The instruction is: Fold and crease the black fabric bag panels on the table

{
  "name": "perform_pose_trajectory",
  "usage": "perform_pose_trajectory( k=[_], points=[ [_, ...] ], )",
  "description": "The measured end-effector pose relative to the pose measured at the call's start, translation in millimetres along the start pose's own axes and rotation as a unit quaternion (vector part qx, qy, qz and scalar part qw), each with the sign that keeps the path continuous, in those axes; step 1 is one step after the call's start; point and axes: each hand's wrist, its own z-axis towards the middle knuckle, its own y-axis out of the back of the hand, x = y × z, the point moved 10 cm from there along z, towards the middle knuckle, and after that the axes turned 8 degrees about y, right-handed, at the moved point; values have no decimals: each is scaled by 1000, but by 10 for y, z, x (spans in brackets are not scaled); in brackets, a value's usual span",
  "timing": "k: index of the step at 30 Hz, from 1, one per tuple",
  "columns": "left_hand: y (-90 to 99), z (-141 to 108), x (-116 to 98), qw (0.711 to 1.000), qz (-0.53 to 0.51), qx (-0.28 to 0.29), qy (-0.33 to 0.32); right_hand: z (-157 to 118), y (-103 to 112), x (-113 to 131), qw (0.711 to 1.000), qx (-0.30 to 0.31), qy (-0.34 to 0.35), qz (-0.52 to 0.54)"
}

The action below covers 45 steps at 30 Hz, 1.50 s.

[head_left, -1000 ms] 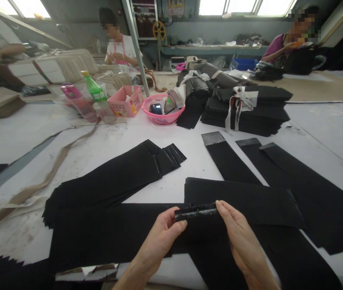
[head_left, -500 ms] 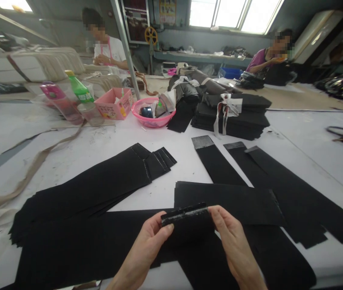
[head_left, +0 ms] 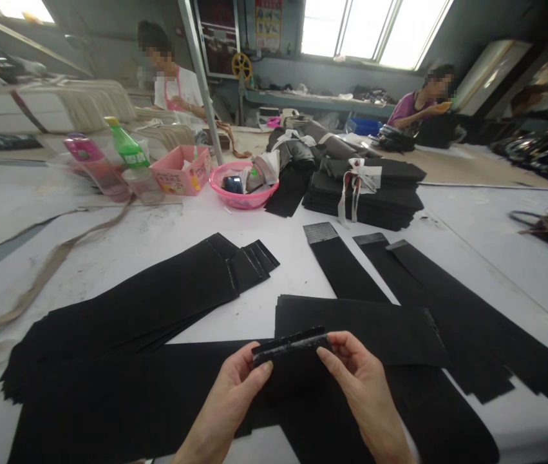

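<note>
Between my hands a black strip of sheet material (head_left: 293, 370) is held up by its far edge, which has a narrow fold and a greyish, glue-like band. My left hand (head_left: 235, 393) pinches the left end of that edge, thumb on top. At the right end my right hand (head_left: 360, 383) grips it, thumb pressed on the near face and fingers behind. Under and around the hands lie more black pieces (head_left: 129, 393). A fanned stack of black pieces (head_left: 148, 303) lies to the left. Just beyond my right hand rests another black piece (head_left: 351, 325).
Black strips with grey ends (head_left: 467, 309) are fanned out at right. Farther back stand a tied black stack (head_left: 375, 193), a pink basin (head_left: 245, 196), a pink box (head_left: 181, 171) and a green bottle (head_left: 126, 145). A metal pole (head_left: 201, 77) rises behind them. Two co-workers sit across the table.
My right thumb has moved left onto the near face of the strip's edge, and the right fingers have shifted behind it. The left hand keeps its pinch. The whole view has shifted slightly.
</note>
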Motion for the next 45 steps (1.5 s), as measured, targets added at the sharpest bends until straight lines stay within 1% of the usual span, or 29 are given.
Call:
perform_pose_trajectory(
  k=[6,13,17,24,28,32,36,40,45],
  points=[
    [29,26,33,999,-42,-16,18,-15,160,-58,996,-56,29,-69],
    [44,57,63,998,-59,-20,15,-30,230,-84,989,-76,43,-121],
    [54,43,40,998,-57,-29,12,-40,235,-87,987,-73,35,-140],
    [37,21,-32,998,-66,-23,1,-43,241,-57,981,-68,20,-183],
    [9,15,-78,997,-70,-18,-6,-29,176,10,977,-49,27,-205],
    [-20,14,-70,997,-81,-9,2,-34,119,69,978,-34,44,-200],
    [-5,7,-63,997,-74,-9,-5,-26,148,49,983,-57,44,-169],
    [-3,-1,-71,998,-66,-5,-7,5,118,58,984,-57,45,-160],
    [-7,-3,-88,998,-65,-13,-2,19,74,112,985,-64,39,-158]
  ],
)
